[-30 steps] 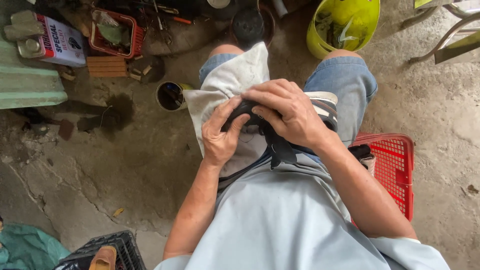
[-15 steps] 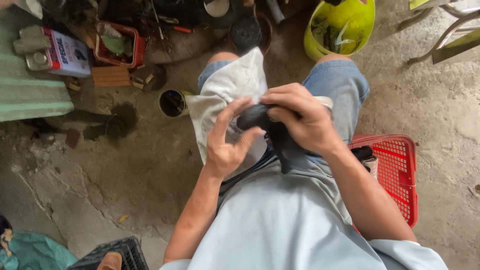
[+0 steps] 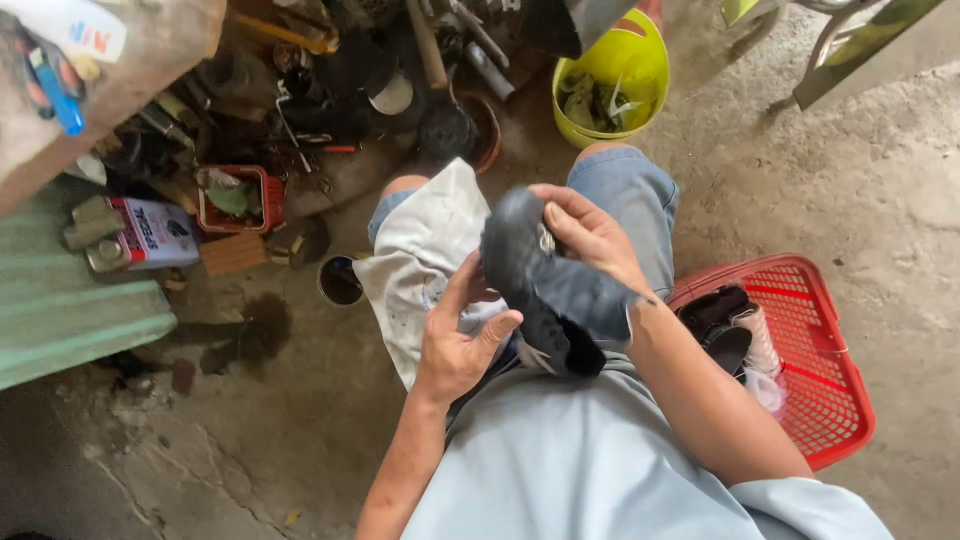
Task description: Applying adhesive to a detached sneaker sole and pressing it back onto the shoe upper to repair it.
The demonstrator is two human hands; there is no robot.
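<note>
A seated person holds a dark shoe [image 3: 545,290] over the lap, above a pale cloth [image 3: 425,255] spread across the left knee. The right hand [image 3: 590,235] is closed around the shoe's upper part near the toe end, fingers wrapped over the top. The left hand [image 3: 460,340] sits just below and to the left, palm up and fingers loosely curled, its thumb pressing against the shoe's side; it cups rather than clamps. The shoe runs diagonally between the two hands, heel end down toward the person's light-blue shirt.

Beside the right arm, a red basket [image 3: 830,360] stands on the concrete floor with another dark shoe [image 3: 715,315] and a pale roll inside. A yellow bucket [image 3: 625,70] sits beyond the knees. To the left lie a small round tin [image 3: 340,282], a red tray [image 3: 268,200], a printed can [image 3: 145,233] and a jumble of tools, with a green sheet [image 3: 70,310] at the edge.
</note>
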